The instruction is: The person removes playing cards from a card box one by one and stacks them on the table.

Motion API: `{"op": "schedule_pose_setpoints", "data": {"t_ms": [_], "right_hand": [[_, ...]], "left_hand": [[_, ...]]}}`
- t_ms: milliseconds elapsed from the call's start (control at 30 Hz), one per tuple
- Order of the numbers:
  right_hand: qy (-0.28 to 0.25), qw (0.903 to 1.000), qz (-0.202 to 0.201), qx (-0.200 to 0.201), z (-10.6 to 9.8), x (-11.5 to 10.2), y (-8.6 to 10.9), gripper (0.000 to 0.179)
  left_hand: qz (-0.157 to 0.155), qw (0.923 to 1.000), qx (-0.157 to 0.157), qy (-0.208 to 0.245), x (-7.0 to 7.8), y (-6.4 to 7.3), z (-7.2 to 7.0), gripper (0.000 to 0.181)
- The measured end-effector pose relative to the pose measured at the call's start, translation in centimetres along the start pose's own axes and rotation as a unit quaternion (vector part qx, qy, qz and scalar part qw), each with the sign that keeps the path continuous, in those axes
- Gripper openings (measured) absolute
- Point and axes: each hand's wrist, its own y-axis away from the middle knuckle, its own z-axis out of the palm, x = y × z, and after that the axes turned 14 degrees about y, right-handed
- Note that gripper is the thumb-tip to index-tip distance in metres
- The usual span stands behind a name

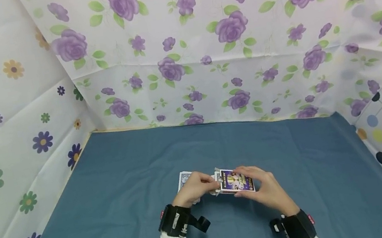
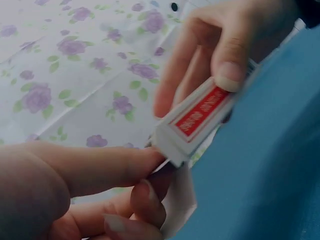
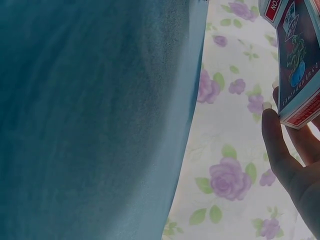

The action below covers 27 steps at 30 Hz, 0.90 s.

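Head view was bright, evenly lit, fairly sharp; shadows on the blue desk cover (image 1: pixel 126 231) fell soft. Left wrist view was dimmer, hazy; blur smeared the print on the card box (image 2: pixel 202 114), and dark shadow spread over the cover at right. Right wrist: cover murky, floral backdrop (image 3: pixel 230 135) paler, brighter.
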Motion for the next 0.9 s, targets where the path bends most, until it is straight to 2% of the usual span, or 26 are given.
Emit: {"op": "schedule_pose_setpoints", "data": {"t_ms": [267,500,567,700,800,900], "right_hand": [[0.005,1.0,0.001,0.0,0.2,0.1,0.0,0.061],[0.005,1.0,0.002,0.005,0.2,0.0,0.0,0.059],[0.006,1.0,0.003,0.006,0.2,0.0,0.0,0.059],[0.009,0.9999,0.004,0.007,0.2,0.0,0.0,0.059],[0.009,0.9999,0.003,0.009,0.2,0.0,0.0,0.058],[0.009,0.9999,0.001,0.013,0.2,-0.1,0.0,0.058]], "left_hand": [[-0.007,0.9992,-0.039,0.003,0.5,0.3,-1.2,0.025],[-0.004,0.9991,-0.041,0.002,0.3,0.7,-2.9,0.026],[-0.004,0.999,-0.042,0.015,0.2,0.9,-3.5,0.025],[-0.012,0.9966,-0.043,0.07,0.1,1.1,-4.4,0.024],[-0.022,0.9933,-0.042,0.105,0.2,1.2,-4.6,0.028],[-0.022,0.9919,-0.037,0.119,0.4,1.2,-4.7,0.029]]}}
